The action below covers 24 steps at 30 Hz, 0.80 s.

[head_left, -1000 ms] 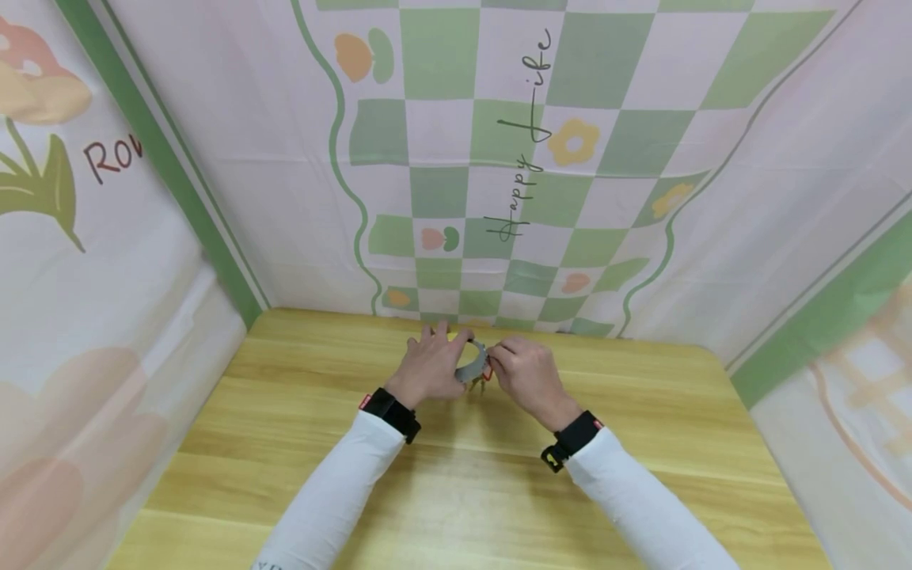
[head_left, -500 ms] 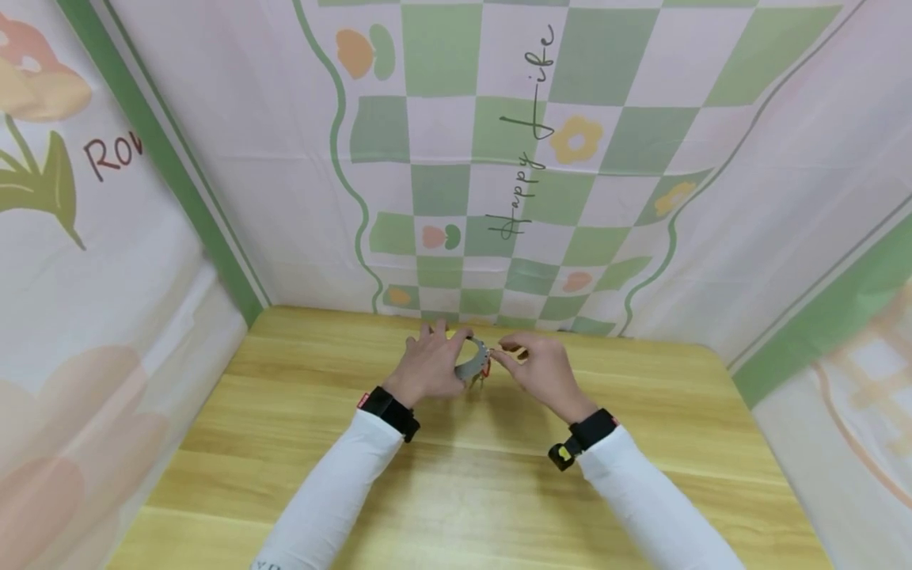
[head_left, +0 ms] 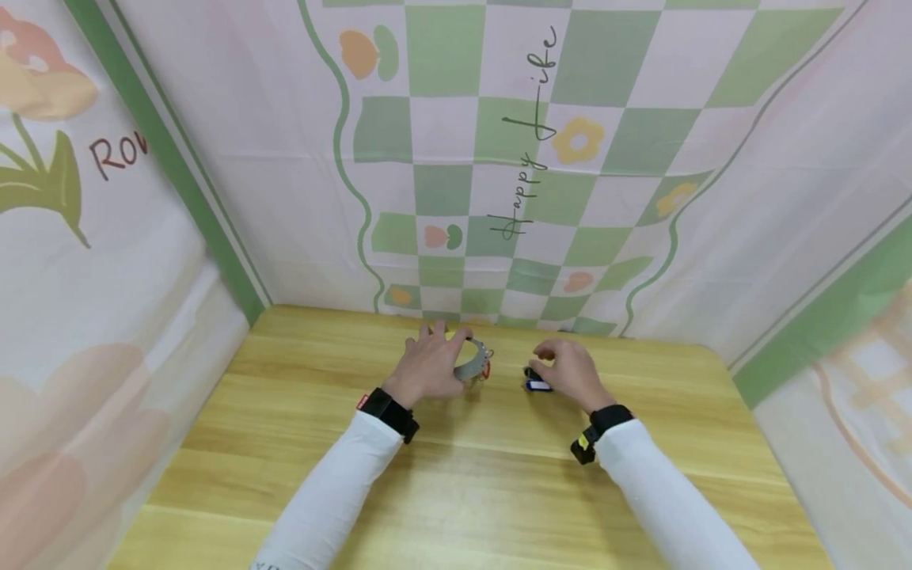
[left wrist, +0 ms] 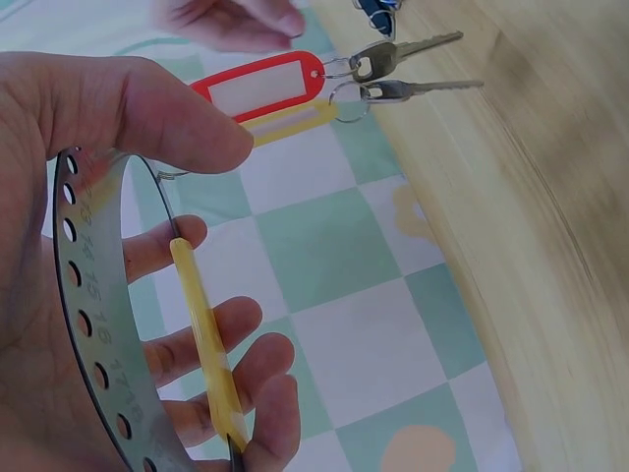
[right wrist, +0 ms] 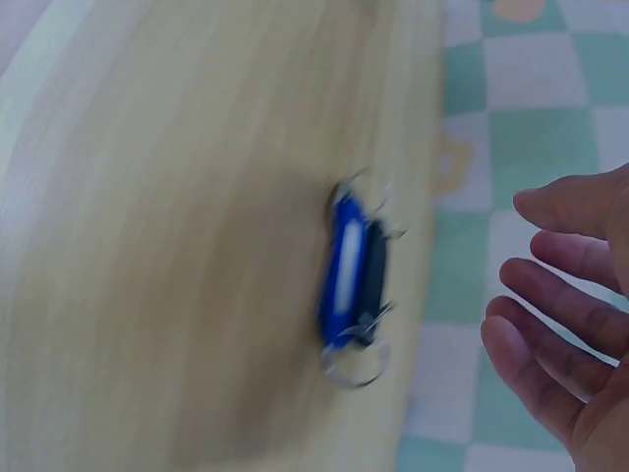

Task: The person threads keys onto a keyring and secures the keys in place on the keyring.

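Note:
My left hand (head_left: 430, 364) grips a grey metal key ring holder (left wrist: 123, 315), a flat curved band with numbered holes and a yellow sleeve (left wrist: 206, 334) on its wire. From the holder hang a red key tag (left wrist: 260, 90) and a yellow key tag (left wrist: 295, 120), each with a key on a small split ring. To the right, a blue key tag (right wrist: 344, 270) and a black key tag (right wrist: 371, 285) lie side by side, apparently on the table. Beside these tags my right hand (right wrist: 570, 305) has loose, spread fingers with nothing between them.
The wooden table (head_left: 470, 491) ends at a curtain (head_left: 492, 261) with green checks along its back edge. More printed curtain hangs at the left (head_left: 107, 317) and right sides. Black straps sit on both wrists.
My right hand has moved right, away from the holder, and its fingers have loosened. The blue and black tags now show beside it. My left hand stays put with the holder.

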Available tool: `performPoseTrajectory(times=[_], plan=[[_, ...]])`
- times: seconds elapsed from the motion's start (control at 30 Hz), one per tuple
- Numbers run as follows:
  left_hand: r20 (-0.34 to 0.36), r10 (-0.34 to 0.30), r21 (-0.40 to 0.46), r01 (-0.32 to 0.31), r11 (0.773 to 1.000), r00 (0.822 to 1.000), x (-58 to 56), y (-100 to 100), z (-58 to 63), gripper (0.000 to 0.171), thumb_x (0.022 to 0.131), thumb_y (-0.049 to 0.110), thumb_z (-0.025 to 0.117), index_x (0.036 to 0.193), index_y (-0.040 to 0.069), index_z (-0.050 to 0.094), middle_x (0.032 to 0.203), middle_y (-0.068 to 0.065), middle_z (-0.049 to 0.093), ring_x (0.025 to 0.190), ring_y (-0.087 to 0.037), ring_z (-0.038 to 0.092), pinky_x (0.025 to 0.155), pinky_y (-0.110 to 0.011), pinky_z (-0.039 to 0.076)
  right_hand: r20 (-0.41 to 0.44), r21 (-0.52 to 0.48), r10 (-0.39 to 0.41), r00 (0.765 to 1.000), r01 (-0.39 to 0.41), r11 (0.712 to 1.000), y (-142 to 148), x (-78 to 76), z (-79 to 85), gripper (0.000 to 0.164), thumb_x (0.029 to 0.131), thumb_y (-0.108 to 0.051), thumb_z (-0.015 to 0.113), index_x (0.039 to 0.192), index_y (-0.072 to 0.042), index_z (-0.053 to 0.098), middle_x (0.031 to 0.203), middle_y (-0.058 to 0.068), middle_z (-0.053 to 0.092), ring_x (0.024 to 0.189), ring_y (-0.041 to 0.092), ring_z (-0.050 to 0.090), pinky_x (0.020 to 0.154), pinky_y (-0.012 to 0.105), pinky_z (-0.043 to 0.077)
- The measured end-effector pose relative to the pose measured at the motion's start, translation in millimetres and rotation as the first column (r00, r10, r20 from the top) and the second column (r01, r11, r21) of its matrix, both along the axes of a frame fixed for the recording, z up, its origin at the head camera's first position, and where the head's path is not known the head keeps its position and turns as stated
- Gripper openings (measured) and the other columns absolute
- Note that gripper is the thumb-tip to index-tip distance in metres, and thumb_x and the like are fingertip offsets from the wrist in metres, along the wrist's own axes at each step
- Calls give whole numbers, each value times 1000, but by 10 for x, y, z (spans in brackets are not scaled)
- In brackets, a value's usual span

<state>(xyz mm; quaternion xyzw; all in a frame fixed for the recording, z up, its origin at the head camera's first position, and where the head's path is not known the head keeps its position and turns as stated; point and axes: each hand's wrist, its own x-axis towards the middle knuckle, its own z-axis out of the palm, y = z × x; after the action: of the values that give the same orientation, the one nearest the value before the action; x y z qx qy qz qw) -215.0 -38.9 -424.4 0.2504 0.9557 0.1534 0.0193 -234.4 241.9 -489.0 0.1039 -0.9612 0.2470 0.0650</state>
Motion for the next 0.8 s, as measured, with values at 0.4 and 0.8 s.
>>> performPoseTrajectory(times=[0.4, 0.8], plan=[[-2, -6, -2, 6, 1000, 1000, 22, 4, 31, 80, 74, 20, 79, 148, 18, 49, 129, -21, 50, 97, -32, 49, 74, -45, 45, 93, 23, -80, 992, 78, 997, 358, -44, -225, 30, 92, -16, 71, 112, 6, 70, 111, 26, 68, 103, 43, 63, 86, 57, 51], [6, -7, 4, 7, 1000, 1000, 8, 2, 17, 80, 73, 18, 77, 148, 19, 49, 133, -23, 49, 101, -35, 50, 77, -50, 46, 156, 44, -36, 987, 30, 999, 437, 1, -255, 25, 87, -13, 72, 108, 2, 74, 101, 16, 72, 92, 33, 66, 81, 52, 52]])
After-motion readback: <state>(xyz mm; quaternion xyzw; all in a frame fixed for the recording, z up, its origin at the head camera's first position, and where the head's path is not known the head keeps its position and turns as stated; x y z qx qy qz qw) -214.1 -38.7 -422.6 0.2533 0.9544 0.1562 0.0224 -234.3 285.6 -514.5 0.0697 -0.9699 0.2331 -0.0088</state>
